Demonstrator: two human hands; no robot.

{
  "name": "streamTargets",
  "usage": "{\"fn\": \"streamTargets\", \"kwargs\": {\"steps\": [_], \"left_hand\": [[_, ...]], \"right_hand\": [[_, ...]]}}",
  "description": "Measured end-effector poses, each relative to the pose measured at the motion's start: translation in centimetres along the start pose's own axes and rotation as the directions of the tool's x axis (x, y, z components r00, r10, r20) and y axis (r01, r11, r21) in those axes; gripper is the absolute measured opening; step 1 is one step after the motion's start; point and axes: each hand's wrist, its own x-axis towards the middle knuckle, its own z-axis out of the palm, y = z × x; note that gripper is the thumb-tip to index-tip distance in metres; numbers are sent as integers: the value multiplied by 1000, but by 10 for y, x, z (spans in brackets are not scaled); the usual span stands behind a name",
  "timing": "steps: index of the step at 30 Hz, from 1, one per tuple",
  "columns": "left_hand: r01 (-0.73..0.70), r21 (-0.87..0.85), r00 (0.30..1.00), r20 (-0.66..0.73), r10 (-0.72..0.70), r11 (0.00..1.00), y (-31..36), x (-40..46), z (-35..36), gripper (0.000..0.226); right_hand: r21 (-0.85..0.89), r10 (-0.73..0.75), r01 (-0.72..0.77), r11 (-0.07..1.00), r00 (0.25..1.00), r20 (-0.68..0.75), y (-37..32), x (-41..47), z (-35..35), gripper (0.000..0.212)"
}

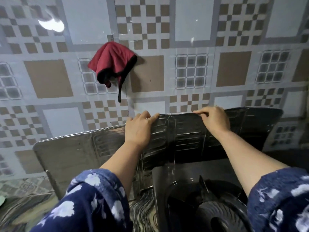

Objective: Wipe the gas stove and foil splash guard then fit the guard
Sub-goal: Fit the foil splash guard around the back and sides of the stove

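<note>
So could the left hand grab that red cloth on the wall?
Probably yes. The red cloth hangs on the wall above the left hand, with only bare tiles between. But that hand is holding the foil guard's top edge and must let go first.

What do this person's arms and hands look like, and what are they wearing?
Both hands, left and right, are bare: no gloves, rings or watch show. The forearms are uncovered, with loose dark blue sleeves printed with pale white blotches pushed up near the elbows.
</note>
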Motion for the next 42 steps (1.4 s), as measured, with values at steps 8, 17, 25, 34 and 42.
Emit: {"fn": "streamTargets", "kwargs": {"steps": [8, 17, 25, 34, 42], "left_hand": [[-14, 3, 997, 75, 14, 1000, -4, 9, 10, 65], [-75, -14, 985, 156, 76, 997, -28, 9, -16, 50], [80, 42, 979, 185, -87, 996, -61, -11, -44, 31], [189, -51, 954, 245, -171, 981, -19, 14, -39, 26], [235, -58, 932, 297, -208, 970, 6, 22, -15, 28]], "right_hand": [[-106, -123, 131, 986, 989, 80, -24, 0, 19, 25], [84, -213, 201, 976, 961, 174, -73, 4, 52, 21], [166, -170, 144, 976, 973, 154, -67, 3, 57, 18], [118, -120, 93, 989, 961, 249, -48, 33, 29, 14], [-20, -127, 134, 991, 970, 207, -25, 21, 26, 18]]}}
